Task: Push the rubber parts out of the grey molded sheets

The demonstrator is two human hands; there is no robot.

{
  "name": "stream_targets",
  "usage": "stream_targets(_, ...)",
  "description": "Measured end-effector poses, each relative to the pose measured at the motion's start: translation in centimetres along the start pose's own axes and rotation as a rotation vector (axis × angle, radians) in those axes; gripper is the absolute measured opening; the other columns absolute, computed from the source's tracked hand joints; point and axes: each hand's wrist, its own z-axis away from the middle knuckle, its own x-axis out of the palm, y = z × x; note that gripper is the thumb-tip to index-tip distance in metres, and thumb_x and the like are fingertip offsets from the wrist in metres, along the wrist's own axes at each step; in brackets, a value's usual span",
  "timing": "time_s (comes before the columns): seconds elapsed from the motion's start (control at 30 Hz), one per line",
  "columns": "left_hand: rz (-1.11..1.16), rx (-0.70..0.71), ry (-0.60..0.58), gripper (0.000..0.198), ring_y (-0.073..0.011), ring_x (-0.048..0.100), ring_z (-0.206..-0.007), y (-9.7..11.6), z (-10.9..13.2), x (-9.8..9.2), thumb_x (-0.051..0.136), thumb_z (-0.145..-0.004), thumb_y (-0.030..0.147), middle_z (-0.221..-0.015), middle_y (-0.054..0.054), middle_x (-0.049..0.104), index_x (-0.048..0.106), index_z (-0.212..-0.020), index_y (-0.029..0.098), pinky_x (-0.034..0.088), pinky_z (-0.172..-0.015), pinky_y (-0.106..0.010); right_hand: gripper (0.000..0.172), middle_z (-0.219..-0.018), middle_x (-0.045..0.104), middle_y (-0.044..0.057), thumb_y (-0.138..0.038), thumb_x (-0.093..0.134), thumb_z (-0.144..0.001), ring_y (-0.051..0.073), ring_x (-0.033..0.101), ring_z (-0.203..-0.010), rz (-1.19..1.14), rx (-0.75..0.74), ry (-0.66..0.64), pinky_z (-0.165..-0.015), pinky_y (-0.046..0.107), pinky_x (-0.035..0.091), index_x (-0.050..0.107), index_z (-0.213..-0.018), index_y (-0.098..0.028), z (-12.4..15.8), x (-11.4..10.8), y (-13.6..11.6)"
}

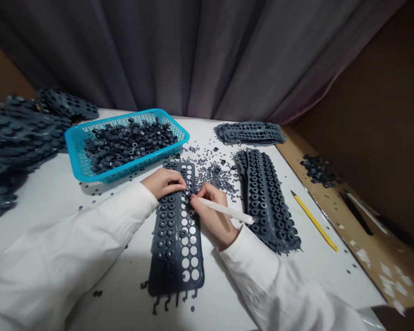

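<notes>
Gripping, right hand (215, 214): fingers closed round a white pen-like tool (227, 210), its working end at the dark sheet (177, 243).
Left hand (165, 183): fingers curled on the sheet's far half; can't tell if they pinch anything.
Sheet: flat on bench (120, 285), left columns ringed, right columns mostly open holes.
Blue basket (74, 156): beyond left hand, heaped with dark pieces (131, 145).

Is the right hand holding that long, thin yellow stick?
No, the right hand holds a slim white pen-shaped tool, while the long, thin yellow stick lies on the white tabletop.
</notes>
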Motion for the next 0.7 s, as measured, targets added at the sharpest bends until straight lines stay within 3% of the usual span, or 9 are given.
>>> stream_targets(0.57, -0.031, -0.063, -0.034, 0.024, -0.0159, 0.063, -0.075, 0.4, -0.1, -0.3, 0.049, -0.087, 0.031, -0.082, -0.005, 0.070, 0.066, -0.085, 0.015, 0.046, -0.070, -0.024, 0.020, -0.052, 0.040, -0.008, -0.017, 0.056, -0.074, 0.009, 0.038, -0.051, 0.008, -0.013, -0.010, -0.049, 0.021, 0.027, 0.043, -0.059, -0.019, 0.0, -0.2, -0.1)
stream_targets(0.7, -0.059, -0.051, 0.006, 0.025, -0.0167, 0.063, -0.080, 2.2, -0.3, -0.6, 0.047, -0.088, 0.031, -0.090, -0.005, 0.069, 0.065, -0.094, 0.016, 0.047, -0.073, -0.026, 0.020, -0.052, 0.040, -0.008, -0.017, 0.056, -0.074, 0.009, 0.038, -0.051, 0.008, -0.014, -0.011, -0.049, 0.021, 0.027, 0.043, -0.060, -0.019, 0.0, -0.2, -0.1)
